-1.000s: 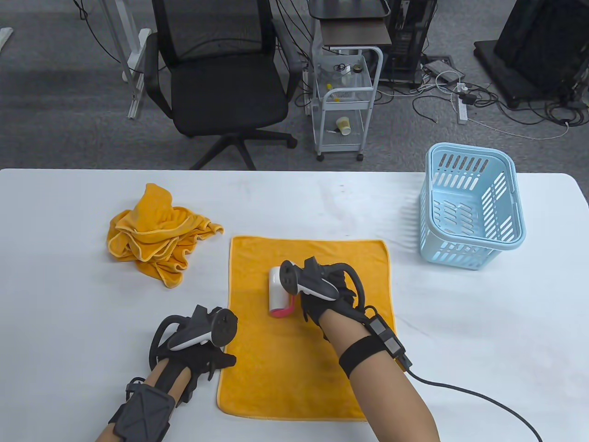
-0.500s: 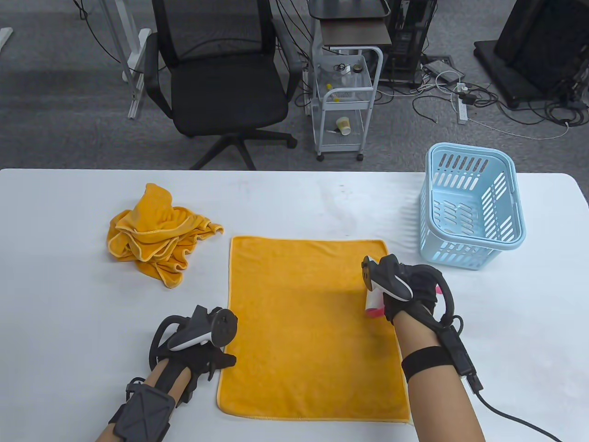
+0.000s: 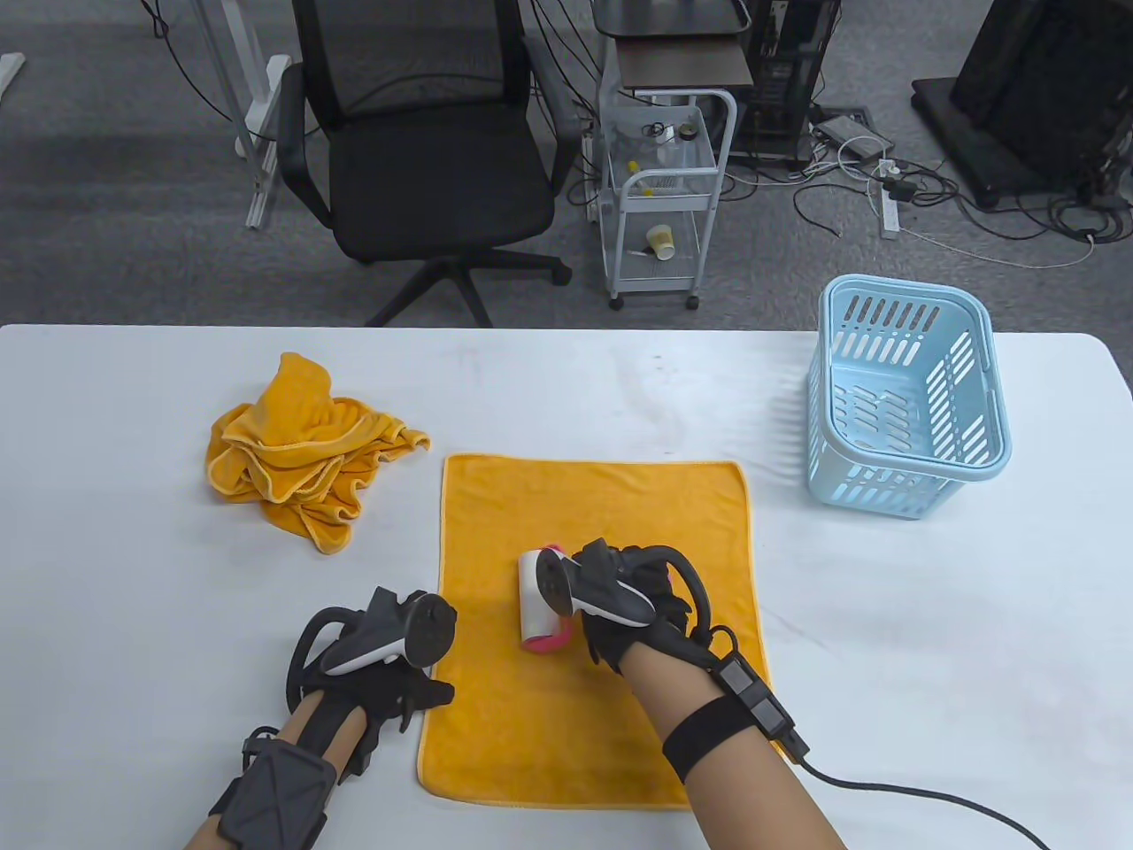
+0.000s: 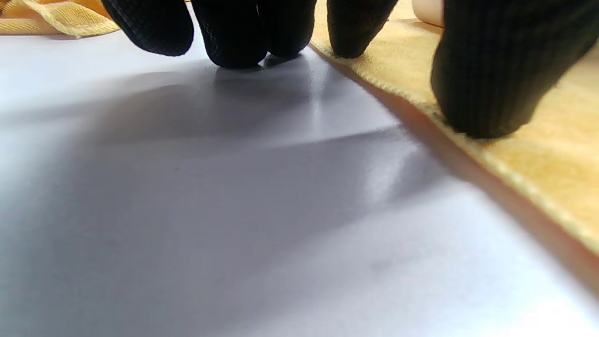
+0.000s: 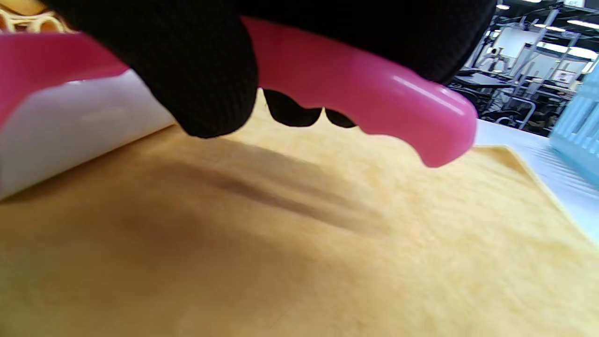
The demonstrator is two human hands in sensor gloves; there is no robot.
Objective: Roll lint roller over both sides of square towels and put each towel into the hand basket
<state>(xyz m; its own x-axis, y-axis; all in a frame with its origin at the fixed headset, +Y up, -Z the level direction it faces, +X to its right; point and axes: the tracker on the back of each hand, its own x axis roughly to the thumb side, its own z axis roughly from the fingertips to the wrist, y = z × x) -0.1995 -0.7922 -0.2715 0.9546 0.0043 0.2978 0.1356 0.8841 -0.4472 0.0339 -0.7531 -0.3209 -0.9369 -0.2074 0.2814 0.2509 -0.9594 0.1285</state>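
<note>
An orange square towel [image 3: 602, 531] lies flat on the white table [image 3: 929, 637]. My right hand [image 3: 633, 606] grips the pink handle [image 5: 374, 100] of the lint roller [image 3: 537, 600], whose white roll [image 5: 70, 126] rests on the towel's left-middle part. My left hand [image 3: 394, 686] lies at the towel's lower left edge; its thumb [image 4: 496, 79] presses the towel's hem [image 4: 514, 154] and the other fingertips [image 4: 238, 32] touch the table. A crumpled heap of orange towels [image 3: 296, 452] sits at the left. The light blue hand basket [image 3: 907, 398] stands at the right, with nothing visible inside.
Beyond the table's far edge stand a black office chair [image 3: 425, 159] and a small white cart [image 3: 664, 204]. A black cable [image 3: 929, 797] trails from my right wrist across the table's lower right.
My right hand rolled the lint roller from the towel's middle to its right edge, then back left to a spot slightly nearer me. The left hand has stayed put.
</note>
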